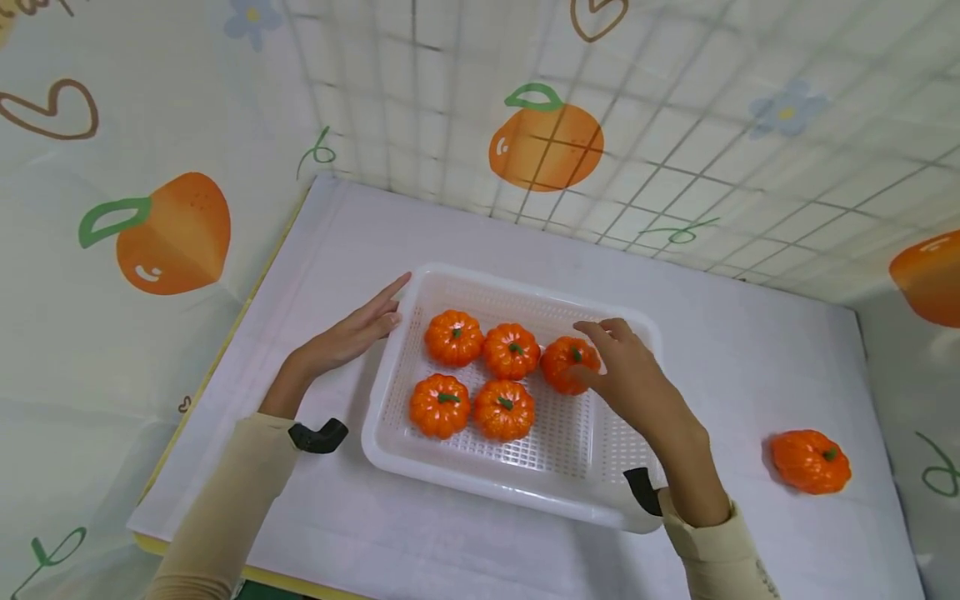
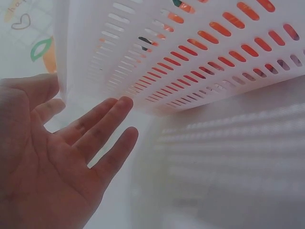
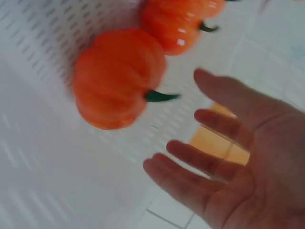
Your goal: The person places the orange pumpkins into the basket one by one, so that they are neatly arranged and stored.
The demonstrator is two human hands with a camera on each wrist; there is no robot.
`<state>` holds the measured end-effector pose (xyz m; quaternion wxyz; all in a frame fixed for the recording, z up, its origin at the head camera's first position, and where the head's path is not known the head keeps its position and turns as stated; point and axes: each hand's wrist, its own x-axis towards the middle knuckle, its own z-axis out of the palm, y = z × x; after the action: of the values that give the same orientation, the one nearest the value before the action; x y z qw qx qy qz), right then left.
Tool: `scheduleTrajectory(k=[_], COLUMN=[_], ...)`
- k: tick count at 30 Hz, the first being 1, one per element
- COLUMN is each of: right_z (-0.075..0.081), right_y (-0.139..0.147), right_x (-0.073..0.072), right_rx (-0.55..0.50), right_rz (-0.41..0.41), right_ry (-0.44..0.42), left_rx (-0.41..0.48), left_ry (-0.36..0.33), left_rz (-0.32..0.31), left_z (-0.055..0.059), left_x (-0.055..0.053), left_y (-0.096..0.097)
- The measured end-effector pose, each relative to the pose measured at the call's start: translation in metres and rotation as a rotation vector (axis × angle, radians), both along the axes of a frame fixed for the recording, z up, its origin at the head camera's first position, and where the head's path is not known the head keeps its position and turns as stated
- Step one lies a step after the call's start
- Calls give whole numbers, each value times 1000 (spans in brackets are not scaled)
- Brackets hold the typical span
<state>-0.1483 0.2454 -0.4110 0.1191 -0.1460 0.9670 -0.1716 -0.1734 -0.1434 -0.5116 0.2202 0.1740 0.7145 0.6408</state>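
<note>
A white plastic basket (image 1: 480,485) with slotted walls holds several small orange pumpkins with green stems. My left hand (image 1: 358,332) is at the basket's left end, its fingers extended along the outer wall; in the left wrist view the fingers (image 2: 112,117) are spread beside the slots. Over the right part of the basket, my right hand (image 1: 630,379) has its thumb and fingers parted above the rightmost pumpkin (image 1: 558,367). The right wrist view shows a gap between this pumpkin (image 3: 114,81) and the fingers, with nothing held.
Another orange pumpkin (image 1: 810,462) lies on the white tabletop (image 1: 720,350), right of the basket. A wire grid (image 1: 675,167) stands along the back, and a fruit-printed cloth (image 1: 75,350) covers the left side.
</note>
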Motion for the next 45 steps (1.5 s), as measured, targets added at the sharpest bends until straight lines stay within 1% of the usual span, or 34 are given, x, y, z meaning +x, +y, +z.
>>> scheduleTrajectory(k=[5, 8, 11, 14, 20, 23, 26, 29, 33, 38, 41, 45], right_z=[19, 30, 36, 37, 33, 31, 26, 19, 12, 6, 3, -2], right_y=[19, 35, 55, 80, 132, 153, 173, 190, 207, 223, 230, 237], right_x=[7, 9, 10, 12, 21, 25, 28, 30, 33, 37, 39, 41], right_rx=[22, 38, 53, 70, 171, 228, 248, 262, 300, 318, 317, 309], right_rz=[-77, -135, -181, -211, -260, -298, -342, -406, -466, -486, -516, -606], right_ry=[82, 112, 131, 148, 168, 140, 121, 91, 54, 32, -4, -74], left_rx=[1, 11, 15, 17, 20, 22, 19, 16, 12, 17, 21, 22], left_ry=[8, 13, 13, 12, 13, 10, 9, 13, 12, 1, -2, -4], left_rz=[4, 5, 4, -1, -7, -6, -5, -2, 5, 10, 11, 14], left_z=[1, 1, 1, 1, 1, 2, 2, 2, 2, 3, 3, 4], left_x=[0, 0, 0, -1, -2, -3, -3, -3, -2, 0, 0, 1], left_y=[-1, -2, -2, -2, -2, -2, -2, -2, -3, -4, -4, -3])
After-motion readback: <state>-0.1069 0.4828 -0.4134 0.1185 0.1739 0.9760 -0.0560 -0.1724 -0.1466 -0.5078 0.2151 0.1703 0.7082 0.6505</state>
